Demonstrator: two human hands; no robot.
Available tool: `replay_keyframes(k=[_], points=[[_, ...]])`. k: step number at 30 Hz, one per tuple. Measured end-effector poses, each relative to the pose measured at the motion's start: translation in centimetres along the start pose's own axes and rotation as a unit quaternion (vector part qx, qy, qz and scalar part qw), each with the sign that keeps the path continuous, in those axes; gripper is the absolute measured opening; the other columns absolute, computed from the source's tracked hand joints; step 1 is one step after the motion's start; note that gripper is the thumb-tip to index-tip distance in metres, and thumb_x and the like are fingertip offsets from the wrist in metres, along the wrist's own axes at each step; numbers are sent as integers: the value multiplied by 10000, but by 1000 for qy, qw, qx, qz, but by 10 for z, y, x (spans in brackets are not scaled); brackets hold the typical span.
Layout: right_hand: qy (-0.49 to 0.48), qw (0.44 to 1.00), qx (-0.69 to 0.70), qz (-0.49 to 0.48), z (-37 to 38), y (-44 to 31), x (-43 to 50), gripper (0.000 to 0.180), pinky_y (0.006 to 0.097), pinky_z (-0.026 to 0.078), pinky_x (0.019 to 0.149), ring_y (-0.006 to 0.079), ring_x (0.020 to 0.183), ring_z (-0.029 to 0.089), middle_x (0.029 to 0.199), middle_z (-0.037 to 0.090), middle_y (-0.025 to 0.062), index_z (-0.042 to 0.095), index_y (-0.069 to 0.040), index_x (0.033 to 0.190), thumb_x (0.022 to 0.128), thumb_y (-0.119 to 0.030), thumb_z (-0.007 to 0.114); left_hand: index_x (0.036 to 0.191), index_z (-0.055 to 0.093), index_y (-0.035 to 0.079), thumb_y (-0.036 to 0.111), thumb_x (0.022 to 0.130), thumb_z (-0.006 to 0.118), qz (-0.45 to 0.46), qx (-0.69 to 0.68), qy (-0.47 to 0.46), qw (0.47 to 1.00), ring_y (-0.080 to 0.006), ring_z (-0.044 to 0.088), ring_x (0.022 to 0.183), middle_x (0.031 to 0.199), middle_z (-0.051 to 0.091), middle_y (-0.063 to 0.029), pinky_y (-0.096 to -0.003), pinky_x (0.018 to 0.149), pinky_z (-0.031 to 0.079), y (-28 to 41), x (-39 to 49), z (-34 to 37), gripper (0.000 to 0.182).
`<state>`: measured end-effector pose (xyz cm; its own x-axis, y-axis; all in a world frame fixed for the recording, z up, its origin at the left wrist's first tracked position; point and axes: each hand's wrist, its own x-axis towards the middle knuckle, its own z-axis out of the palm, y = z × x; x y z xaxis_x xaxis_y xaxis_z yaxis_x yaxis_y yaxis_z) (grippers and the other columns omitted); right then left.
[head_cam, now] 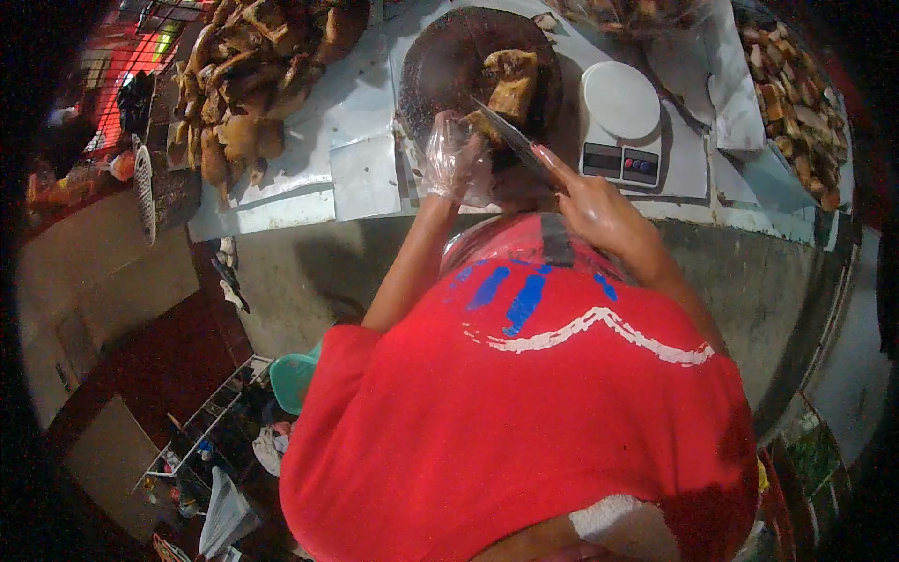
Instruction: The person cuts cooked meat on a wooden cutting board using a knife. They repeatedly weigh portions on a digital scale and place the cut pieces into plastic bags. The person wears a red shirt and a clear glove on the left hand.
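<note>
A browned piece of cooked meat (514,88) lies on a round, dark chopping block (439,67). My left hand (451,158), in a clear plastic glove, grips the near end of the meat. In my right hand (600,204), which looks bare, is a knife (516,139), with the forefinger stretched along it. The blade slants across the meat, close to the left fingers. Whether it has cut into the meat cannot be made out. My right palm hides most of the handle.
Cooked poultry (246,77) is piled at the left of the counter (302,207). A white digital scale (621,105) stands right of the block. Chopped meat pieces (797,105) fill the far right. A perforated metal skimmer (145,193) hangs beyond the counter's left end.
</note>
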<state>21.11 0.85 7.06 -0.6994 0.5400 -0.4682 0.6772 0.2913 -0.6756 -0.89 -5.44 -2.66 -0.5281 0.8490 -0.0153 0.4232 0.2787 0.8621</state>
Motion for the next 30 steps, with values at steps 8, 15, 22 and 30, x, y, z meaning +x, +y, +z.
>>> replay_keyframes(k=[8, 15, 22, 30], points=[[-34, 999, -29, 5, -1, -9, 36, 712, 582, 445, 761, 513, 818, 580, 888, 583, 366, 157, -241, 1473, 839, -85, 444, 1346, 388, 10, 299, 790, 716, 12, 87, -81, 993, -284, 610, 806, 992, 630, -163, -374, 707, 509, -21, 11, -3, 708], [51, 996, -57, -35, 33, -7, 55, 745, 583, 453, 737, 504, 786, 587, 855, 595, 346, 123, -255, 1477, 850, -70, 479, 1264, 447, 31, 273, 791, 721, 61, 114, -35, 991, -339, 621, 861, 1072, 608, -201, -426, 728, 506, -19, 6, 6, 598], [9, 998, -57, 5, 30, -8, 28, 735, 584, 463, 710, 502, 740, 585, 781, 593, 334, 108, -270, 1476, 870, -79, 477, 1126, 496, 25, 248, 756, 724, 31, 74, -90, 993, -373, 606, 918, 1045, 610, -197, -441, 781, 480, -18, 7, -2, 488], [39, 998, -40, -17, 33, -8, 104, 749, 571, 464, 780, 502, 807, 590, 827, 597, 347, 80, -334, 1474, 877, -98, 466, 1026, 619, 61, 161, 655, 744, 235, 159, 17, 959, -352, 594, 920, 987, 636, -171, -446, 821, 478, 9, -7, -16, 404]])
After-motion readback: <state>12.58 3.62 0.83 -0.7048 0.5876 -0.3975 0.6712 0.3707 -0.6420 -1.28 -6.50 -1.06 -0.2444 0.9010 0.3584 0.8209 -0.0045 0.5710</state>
